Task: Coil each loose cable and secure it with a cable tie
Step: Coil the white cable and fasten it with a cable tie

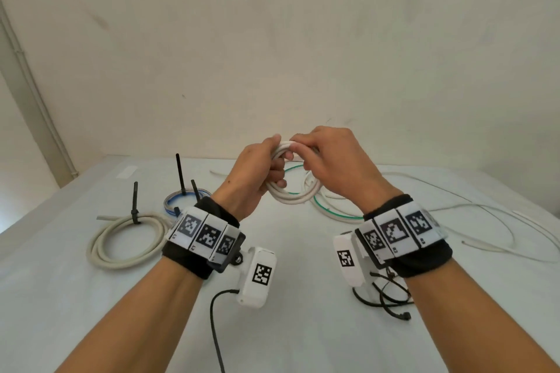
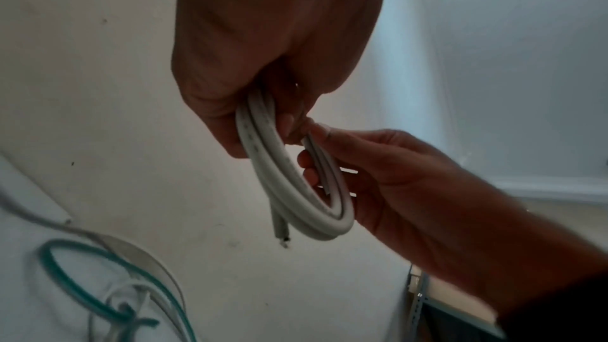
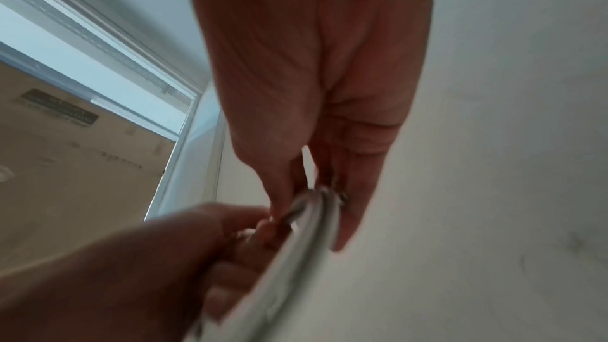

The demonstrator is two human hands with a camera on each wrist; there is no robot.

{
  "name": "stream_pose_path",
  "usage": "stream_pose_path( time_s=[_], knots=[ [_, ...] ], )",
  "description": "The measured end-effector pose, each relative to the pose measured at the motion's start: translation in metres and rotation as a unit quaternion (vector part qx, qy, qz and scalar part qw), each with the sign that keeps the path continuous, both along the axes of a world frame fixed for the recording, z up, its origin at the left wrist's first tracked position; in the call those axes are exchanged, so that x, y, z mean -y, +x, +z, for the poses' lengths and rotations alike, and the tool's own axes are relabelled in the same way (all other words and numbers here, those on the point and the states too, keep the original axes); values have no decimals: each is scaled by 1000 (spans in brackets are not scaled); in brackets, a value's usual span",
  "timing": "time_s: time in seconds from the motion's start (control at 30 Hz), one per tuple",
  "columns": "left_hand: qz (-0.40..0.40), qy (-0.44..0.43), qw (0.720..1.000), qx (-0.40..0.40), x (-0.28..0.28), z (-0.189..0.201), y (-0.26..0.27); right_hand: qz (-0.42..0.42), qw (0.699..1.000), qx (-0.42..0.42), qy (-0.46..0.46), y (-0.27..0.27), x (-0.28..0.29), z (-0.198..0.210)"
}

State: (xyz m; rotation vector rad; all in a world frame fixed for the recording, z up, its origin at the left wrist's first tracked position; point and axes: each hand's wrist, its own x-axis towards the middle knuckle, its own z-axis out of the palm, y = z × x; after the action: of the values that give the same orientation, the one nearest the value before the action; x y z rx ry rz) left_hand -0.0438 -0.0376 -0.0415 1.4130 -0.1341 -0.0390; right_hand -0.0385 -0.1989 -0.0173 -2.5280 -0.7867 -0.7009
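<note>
Both hands hold a small coil of white cable [image 1: 292, 195] in the air above the table. My left hand [image 1: 277, 168] grips the coil's left side, its fingers curled round the bundled turns. My right hand [image 1: 298, 150] pinches the turns at the top, right beside the left thumb. In the left wrist view the coil [image 2: 283, 173] hangs from my left hand [image 2: 263, 118]. There my right hand [image 2: 316, 150] reaches in with its fingers through the loop. A cut cable end [image 2: 281, 230] sticks out below. No cable tie shows on this coil.
A beige coil [image 1: 127, 239] with a black tie lies on the table [image 1: 303, 336] at the left, and a blue-white coil [image 1: 181, 198] with upright ties sits behind it. A green cable [image 1: 328, 212] and loose white cables [image 1: 491, 221] spread right. Black ties [image 1: 391, 301] lie under my right wrist.
</note>
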Motion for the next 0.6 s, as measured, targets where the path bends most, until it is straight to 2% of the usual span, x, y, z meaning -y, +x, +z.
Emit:
stream_pose_path(
  time_s=[0.07,0.13,0.23,0.3,0.37,0.4,0.47,0.53,0.6],
  knots=[
    [-35,-72,996,-27,5,0,-7,-17,998,43,33,-4,6,-7],
    [-30,-73,996,-50,9,1,-14,-12,998,30,54,-11,12,-11],
    [20,32,998,-53,11,2,-24,10,991,-93,97,-24,20,-11],
    [43,81,995,-51,9,-1,-29,-2,971,-199,135,-28,30,-9],
    [54,101,992,-52,7,-6,-31,-48,946,-281,156,-25,44,-13],
    [58,106,991,-53,6,-8,-31,-85,943,-298,123,-24,50,-16],
    [65,110,990,-55,3,-13,-31,-155,933,-326,-10,-23,60,-26],
    [67,114,989,-61,3,-16,-29,-195,902,-365,-126,-26,62,-36],
    [62,118,989,-69,6,-20,-29,-221,876,-378,-204,-27,61,-47]
  ],
)
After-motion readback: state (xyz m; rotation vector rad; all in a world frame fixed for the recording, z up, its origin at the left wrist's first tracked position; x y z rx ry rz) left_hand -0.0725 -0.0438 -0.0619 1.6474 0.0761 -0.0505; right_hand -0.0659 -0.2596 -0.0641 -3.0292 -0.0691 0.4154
